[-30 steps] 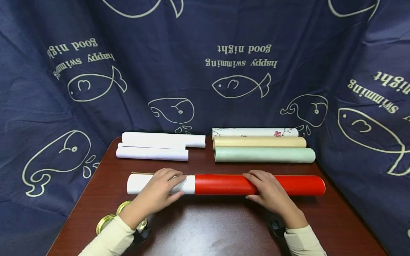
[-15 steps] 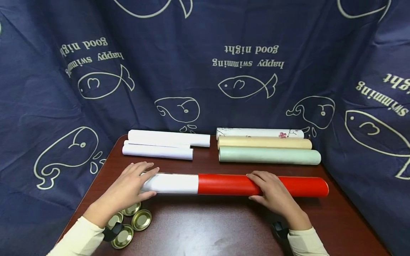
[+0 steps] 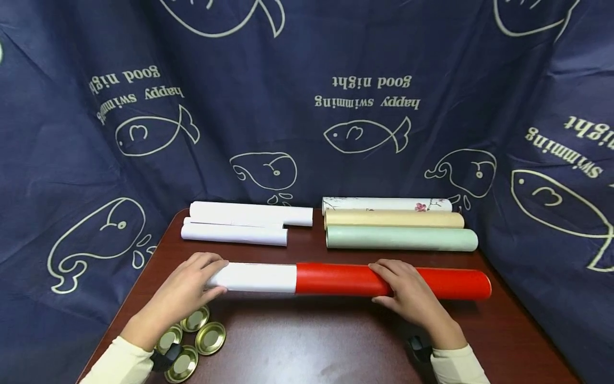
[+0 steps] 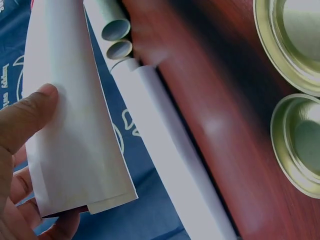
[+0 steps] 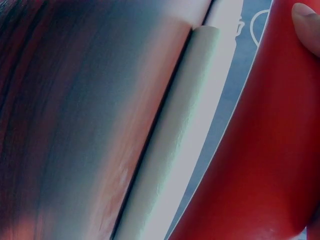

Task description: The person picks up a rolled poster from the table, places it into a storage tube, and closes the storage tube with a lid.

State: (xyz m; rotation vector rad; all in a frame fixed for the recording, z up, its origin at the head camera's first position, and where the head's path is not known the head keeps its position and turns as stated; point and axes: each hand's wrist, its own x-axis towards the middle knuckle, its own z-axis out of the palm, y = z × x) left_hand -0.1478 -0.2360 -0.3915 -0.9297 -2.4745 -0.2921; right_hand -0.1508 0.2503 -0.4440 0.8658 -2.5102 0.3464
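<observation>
A long roll lies crosswise before me, with a white paper roll point(image 3: 261, 278) on the left meeting a slightly wider red paper roll point(image 3: 331, 279) on the right. My left hand point(image 3: 184, 285) grips the white roll at its far left end. In the left wrist view the thumb presses the white paper point(image 4: 75, 140) while the fingers curl behind it, and a loose edge shows at its end. My right hand point(image 3: 408, 290) holds the red roll around its middle, thumb on the near side and fingers over the top. Red paper point(image 5: 260, 140) fills the right side of the right wrist view.
Several white rolls point(image 3: 235, 233) lie at the back left of the brown table point(image 3: 307, 341). A green roll point(image 3: 403, 238), a beige roll point(image 3: 393, 218) and a flowered roll point(image 3: 384, 204) lie at the back right. Several gold lids point(image 3: 210, 338) sit near my left forearm. A blue curtain point(image 3: 307, 53) hangs behind.
My left hand has slid leftward from the middle of the white roll to its left end, uncovering more white paper and the gold lids. My right hand keeps its place on the red roll.
</observation>
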